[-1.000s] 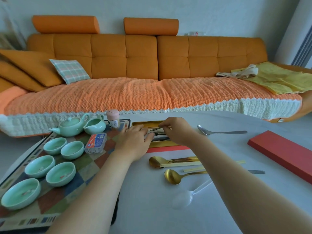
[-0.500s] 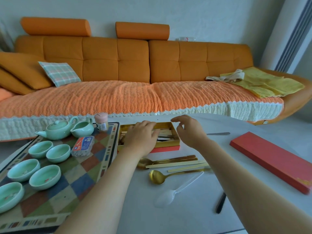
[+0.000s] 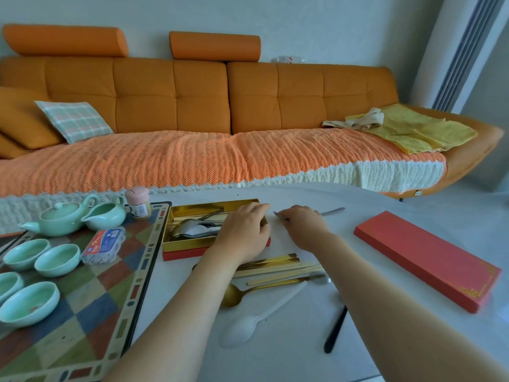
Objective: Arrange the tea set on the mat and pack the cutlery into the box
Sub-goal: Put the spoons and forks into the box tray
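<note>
The left hand [image 3: 242,232] is lying palm down over the right end of the gold-lined box [image 3: 192,216], fingers loosely curled and draped on the rim. Can't tell if it's actually pinching anything underneath. In the box, just left of those fingers, there's a silver spoon [image 3: 183,226] plus a few more utensils and some pale chopsticks along the far side.

The right hand [image 3: 303,224] is on the table [image 3: 289,348] just right of the box, fingers bent down onto a silver utensil [image 3: 332,211] whose handle pokes out past the fingertips to the right. Looks like it's pinned or pinched, but whether it's properly gripped I can't tell.

Nearer the camera than both hands: a bundle of gold chopsticks [image 3: 275,267], a gold spoon [image 3: 234,296], a white plastic spoon [image 3: 248,325] and a black-handled piece [image 3: 334,330], all loose on the table. The red box lid [image 3: 427,257] sits well off to the right of the right hand.

Left of the left hand is the checkered mat [image 3: 91,299] with the tea set already on it: celadon teapot [image 3: 59,219], pitcher [image 3: 106,215] and teacups [image 3: 56,259] in a cluster. A small pink-capped jar [image 3: 138,201] and a wrapped packet [image 3: 104,244] are on the mat too.
</note>
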`<state>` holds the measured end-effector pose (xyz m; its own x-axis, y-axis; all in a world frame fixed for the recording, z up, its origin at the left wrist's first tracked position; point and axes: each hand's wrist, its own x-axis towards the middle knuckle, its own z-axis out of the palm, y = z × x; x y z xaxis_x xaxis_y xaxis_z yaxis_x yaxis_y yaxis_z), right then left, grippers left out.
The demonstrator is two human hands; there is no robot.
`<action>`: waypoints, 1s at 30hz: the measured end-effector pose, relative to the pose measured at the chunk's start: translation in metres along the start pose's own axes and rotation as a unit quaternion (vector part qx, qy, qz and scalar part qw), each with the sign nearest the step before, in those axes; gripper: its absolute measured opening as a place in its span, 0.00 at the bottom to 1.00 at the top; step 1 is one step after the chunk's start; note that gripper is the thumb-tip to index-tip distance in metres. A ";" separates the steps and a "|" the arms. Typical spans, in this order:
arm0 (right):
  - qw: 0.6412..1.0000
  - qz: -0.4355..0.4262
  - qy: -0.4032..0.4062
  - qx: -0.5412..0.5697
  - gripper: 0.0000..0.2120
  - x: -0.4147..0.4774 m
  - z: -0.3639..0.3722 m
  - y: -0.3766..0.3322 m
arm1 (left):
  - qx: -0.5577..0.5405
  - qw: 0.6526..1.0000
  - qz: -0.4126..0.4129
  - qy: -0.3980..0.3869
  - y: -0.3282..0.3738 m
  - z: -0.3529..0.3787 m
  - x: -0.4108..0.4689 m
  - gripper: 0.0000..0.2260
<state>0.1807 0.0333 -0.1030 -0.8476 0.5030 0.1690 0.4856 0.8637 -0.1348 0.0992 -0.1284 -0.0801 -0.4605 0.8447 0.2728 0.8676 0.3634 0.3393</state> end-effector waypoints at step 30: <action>0.966 -0.159 0.104 0.177 0.17 0.003 -0.026 -0.109 | -0.263 0.916 -0.215 0.214 -0.103 -0.081 -0.045 0.12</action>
<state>0.1310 -0.0581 -0.0627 -0.8626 0.2422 0.4442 0.0742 0.9291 -0.3624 0.0158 -0.2357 -0.0542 -0.8675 0.3954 0.3019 0.4305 0.2923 0.8540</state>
